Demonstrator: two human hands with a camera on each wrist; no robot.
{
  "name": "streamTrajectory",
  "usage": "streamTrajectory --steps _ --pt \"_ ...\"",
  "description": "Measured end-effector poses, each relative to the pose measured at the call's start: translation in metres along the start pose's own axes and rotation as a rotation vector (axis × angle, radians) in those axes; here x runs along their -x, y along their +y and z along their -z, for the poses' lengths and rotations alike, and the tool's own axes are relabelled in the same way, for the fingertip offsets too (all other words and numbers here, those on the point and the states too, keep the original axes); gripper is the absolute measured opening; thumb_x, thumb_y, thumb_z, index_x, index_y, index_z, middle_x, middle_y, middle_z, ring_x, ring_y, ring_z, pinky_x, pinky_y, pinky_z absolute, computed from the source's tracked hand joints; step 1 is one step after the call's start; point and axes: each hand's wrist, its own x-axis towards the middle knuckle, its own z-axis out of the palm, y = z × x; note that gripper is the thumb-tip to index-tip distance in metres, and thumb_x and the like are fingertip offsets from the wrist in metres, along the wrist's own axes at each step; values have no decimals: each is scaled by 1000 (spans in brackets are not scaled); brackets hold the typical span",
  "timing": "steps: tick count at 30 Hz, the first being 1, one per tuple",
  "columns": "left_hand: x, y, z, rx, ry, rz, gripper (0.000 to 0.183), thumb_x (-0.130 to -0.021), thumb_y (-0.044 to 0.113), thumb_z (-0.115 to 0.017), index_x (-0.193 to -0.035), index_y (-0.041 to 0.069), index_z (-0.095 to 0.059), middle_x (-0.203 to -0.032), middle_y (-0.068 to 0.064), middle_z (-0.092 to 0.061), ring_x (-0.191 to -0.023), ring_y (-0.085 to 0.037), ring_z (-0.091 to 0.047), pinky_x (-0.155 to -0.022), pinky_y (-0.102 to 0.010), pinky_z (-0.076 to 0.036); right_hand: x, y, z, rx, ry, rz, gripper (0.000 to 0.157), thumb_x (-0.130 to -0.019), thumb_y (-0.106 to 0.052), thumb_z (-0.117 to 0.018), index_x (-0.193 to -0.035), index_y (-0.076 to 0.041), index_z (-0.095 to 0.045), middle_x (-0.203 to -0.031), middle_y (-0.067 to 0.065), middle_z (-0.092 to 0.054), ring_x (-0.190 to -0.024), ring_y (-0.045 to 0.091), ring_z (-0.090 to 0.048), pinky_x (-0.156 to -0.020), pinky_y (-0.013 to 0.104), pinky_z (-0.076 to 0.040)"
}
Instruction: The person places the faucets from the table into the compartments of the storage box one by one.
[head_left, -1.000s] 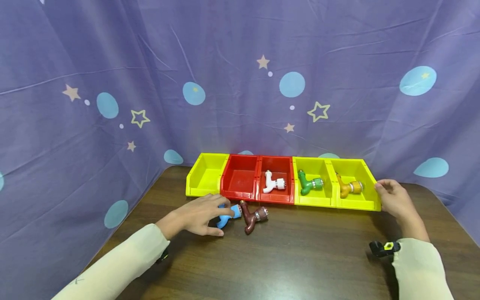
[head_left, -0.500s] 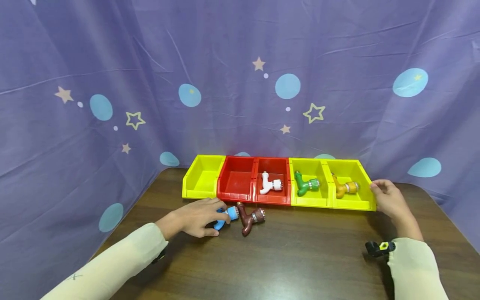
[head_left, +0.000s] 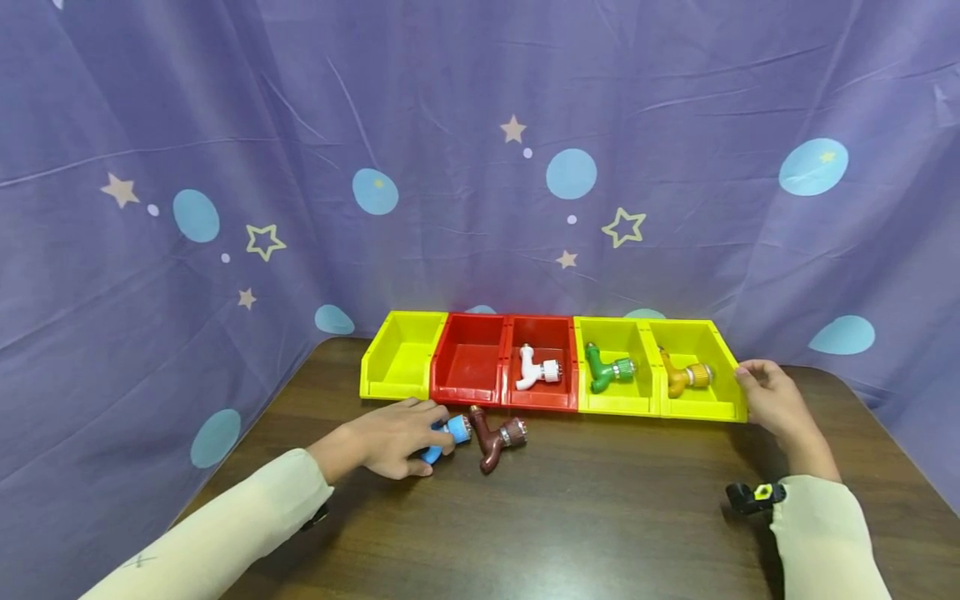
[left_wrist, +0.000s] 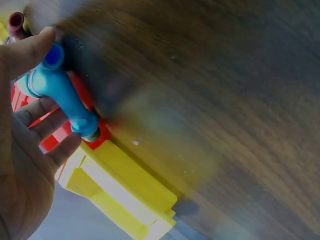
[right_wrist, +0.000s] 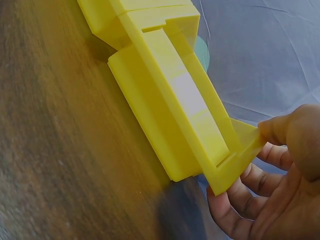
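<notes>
My left hand [head_left: 393, 437] holds a blue plastic tap [head_left: 458, 429] low over the table, in front of the bins. In the left wrist view the thumb lies at the rim of the tap's spout, and the fingers reach behind its body [left_wrist: 67, 97]. Close to its right lies a dark brown tap [head_left: 491, 442] on the table. My right hand [head_left: 776, 404] grips the outer side of the yellow end bin [head_left: 705, 410], thumb on top of the rim and fingers underneath, as the right wrist view shows. An orange-yellow tap [head_left: 686, 379] lies inside that bin.
The joined row of bins continues leftward: a yellow bin [head_left: 615, 404] with a green tap [head_left: 607, 371], a red bin [head_left: 555, 333] with a white tap [head_left: 536, 371], then a bare red bin [head_left: 472, 358] and a bare yellow bin [head_left: 405, 354]. A patterned curtain [head_left: 450, 167] hangs behind.
The head view has shifted slightly. My left hand's fingers and thumb have come in closer around the blue tap. My right hand stays on the end bin.
</notes>
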Motion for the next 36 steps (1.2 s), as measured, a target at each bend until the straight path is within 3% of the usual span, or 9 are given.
streamTrajectory --steps 13,23,36 --pt "4 10 23 -53 -30 11 30 -95 49 -68 -119 33 -60 -112 5 -48 -109 -17 -46 -93 -37 -43 -1 0 -2 1 -1 7 57 -111 -39 -33 -142 8 -36 -133 37 -44 -100 35 -57 -65 35 -55" --pt "-7 0 38 -132 32 28 36 -94 49 -69 -124 31 -62 -114 0 -51 -105 -21 -47 -94 -41 -43 0 -1 0 11 9 -15 57 -111 -40 -32 -143 7 -36 -135 36 -44 -103 37 -55 -66 36 -54" --pt "-32 -23 56 -73 91 104 45 -92 46 -73 -131 27 -64 -122 -6 -54 -111 -26 -50 -102 -49 -43 1 -2 -1 -10 4 -22 60 -111 -41 -31 -146 7 -34 -143 37 -39 -108 40 -53 -67 32 -52"
